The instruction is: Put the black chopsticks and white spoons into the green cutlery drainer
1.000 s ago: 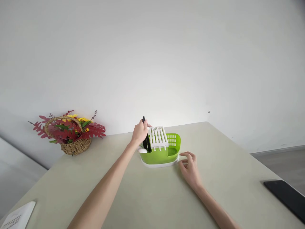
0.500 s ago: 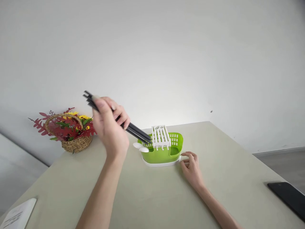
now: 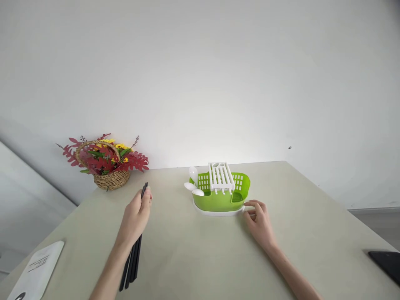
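Note:
Several black chopsticks [image 3: 135, 259] are gripped in my left hand [image 3: 136, 214], over the left half of the table, their thicker ends pointing down towards me. My right hand [image 3: 258, 221] rests at the right end of a green plastic drainer basket [image 3: 215, 203], thumb and fingertips closed at the rim of its white tray [image 3: 215, 213]. A white slotted rack [image 3: 221, 177] with small hooks spans the top of the basket. Three white spoons [image 3: 198, 192] stick out at the basket's left end, bowls outward.
A wicker basket [image 3: 111, 181] of red leaves and yellow flowers stands at the back left by the wall. A white printed packet [image 3: 37, 268] lies at the left front. A black phone [image 3: 386, 264] lies near the right edge of the table [image 3: 193, 258].
My left hand has moved left and down, away from the basket, and the chopsticks have swung from pointing at it to pointing down. My right hand stays at the tray.

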